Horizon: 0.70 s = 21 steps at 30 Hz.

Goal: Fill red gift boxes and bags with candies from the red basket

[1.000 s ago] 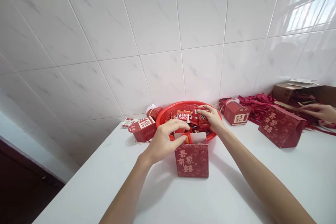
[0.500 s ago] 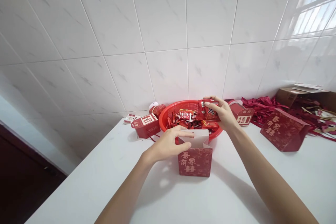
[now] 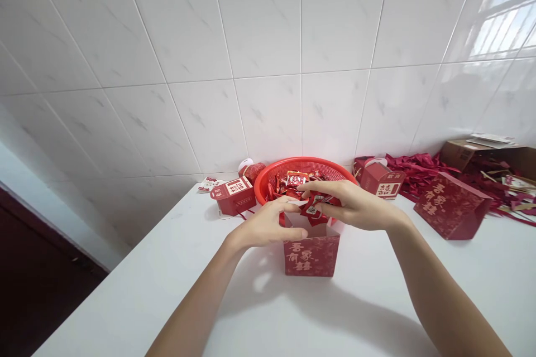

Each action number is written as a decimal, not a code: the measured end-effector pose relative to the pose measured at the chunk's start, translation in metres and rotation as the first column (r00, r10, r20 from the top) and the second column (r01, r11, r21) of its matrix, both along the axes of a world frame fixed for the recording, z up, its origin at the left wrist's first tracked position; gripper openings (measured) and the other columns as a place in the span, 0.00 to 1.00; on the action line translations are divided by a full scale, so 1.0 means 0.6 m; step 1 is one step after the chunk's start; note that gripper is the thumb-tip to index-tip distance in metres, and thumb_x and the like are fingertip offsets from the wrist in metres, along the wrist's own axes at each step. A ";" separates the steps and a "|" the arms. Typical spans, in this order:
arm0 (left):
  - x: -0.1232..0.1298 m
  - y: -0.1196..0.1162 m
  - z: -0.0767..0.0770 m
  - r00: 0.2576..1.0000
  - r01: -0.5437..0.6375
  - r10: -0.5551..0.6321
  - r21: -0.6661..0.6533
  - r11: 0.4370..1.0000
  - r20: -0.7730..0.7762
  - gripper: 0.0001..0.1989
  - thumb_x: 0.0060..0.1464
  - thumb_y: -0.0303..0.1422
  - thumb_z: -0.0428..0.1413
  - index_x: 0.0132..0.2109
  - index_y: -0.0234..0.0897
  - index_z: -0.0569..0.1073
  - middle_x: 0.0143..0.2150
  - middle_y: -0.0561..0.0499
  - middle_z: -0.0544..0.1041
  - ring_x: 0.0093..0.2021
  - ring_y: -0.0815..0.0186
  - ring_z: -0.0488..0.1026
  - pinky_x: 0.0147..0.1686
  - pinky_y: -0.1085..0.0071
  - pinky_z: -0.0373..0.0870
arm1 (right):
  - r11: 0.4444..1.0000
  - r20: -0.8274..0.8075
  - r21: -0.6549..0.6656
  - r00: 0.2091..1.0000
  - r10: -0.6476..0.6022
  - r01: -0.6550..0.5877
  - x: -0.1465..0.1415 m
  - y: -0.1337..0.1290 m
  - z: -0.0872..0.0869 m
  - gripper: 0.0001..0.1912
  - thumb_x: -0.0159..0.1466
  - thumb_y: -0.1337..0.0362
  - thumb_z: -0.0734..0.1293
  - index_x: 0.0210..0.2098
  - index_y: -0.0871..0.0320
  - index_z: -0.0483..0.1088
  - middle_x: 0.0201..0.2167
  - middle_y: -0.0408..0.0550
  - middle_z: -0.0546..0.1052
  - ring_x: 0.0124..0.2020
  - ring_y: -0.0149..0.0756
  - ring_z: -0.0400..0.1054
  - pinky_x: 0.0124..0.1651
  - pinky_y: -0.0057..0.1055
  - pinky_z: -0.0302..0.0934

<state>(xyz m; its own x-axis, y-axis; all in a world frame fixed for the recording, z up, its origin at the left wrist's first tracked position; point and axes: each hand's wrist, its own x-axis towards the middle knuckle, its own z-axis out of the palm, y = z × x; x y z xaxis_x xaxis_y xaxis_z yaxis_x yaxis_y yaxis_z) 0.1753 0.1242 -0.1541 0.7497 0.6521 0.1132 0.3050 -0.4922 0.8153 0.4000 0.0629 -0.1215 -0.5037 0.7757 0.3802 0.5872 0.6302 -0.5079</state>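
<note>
An open-topped red gift box (image 3: 312, 257) with gold characters stands upright on the white table. My left hand (image 3: 268, 224) grips its upper left edge, thumb across the front and fingers over the back. Over the opening, my right hand (image 3: 355, 206) holds a small red snack packet (image 3: 312, 211) with white lettering, its lower part at the mouth of the box. Right behind is a red plastic basket (image 3: 268, 170) of red-wrapped sweets (image 3: 295, 179), partly covered by my hands.
Closed red boxes (image 3: 233, 196) sit left and right of the basket. Farther right are another red box (image 3: 452, 206), dark red ribbons (image 3: 419, 170) and a brown carton (image 3: 458, 155). A tiled wall (image 3: 268, 117) rises behind the table.
My right hand has moved left and down from above the basket, bringing the snack packet over the box opening. My left hand stays at the box.
</note>
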 end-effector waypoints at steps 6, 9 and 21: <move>-0.002 0.002 0.000 1.000 0.005 -0.005 -0.005 1.000 -0.018 0.24 0.47 0.38 0.66 0.53 0.45 0.79 0.60 0.45 0.71 0.60 0.50 0.68 0.59 0.57 0.67 | 1.000 0.044 -0.015 0.999 0.008 -0.008 0.004 -0.003 -0.004 0.27 0.62 0.76 0.59 0.58 0.49 0.69 0.49 0.45 0.79 0.46 0.40 0.75 0.42 0.31 0.70; -0.003 0.002 -0.001 1.000 -0.009 0.008 -0.011 1.000 -0.024 0.23 0.47 0.38 0.67 0.53 0.45 0.79 0.60 0.45 0.72 0.61 0.50 0.68 0.59 0.57 0.67 | 1.000 0.037 0.004 0.999 0.004 -0.004 0.004 -0.003 -0.006 0.31 0.60 0.78 0.58 0.58 0.48 0.69 0.50 0.45 0.78 0.49 0.41 0.74 0.44 0.32 0.69; -0.004 0.004 -0.004 0.998 0.061 -0.060 -0.025 0.998 0.025 0.22 0.50 0.38 0.65 0.54 0.48 0.78 0.60 0.47 0.72 0.62 0.52 0.67 0.60 0.58 0.66 | 0.996 -0.014 0.050 0.997 -0.072 0.072 -0.004 0.000 -0.005 0.27 0.57 0.78 0.60 0.52 0.51 0.72 0.48 0.46 0.78 0.45 0.39 0.74 0.41 0.31 0.68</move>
<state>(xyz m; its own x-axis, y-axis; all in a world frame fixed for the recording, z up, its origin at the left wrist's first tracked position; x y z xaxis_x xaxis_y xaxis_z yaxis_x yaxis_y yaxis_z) 0.1727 0.1264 -0.1567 0.7850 0.6086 0.1158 0.2552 -0.4880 0.8347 0.3978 0.0629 -0.1247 -0.4425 0.7897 0.4250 0.6260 0.6114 -0.4841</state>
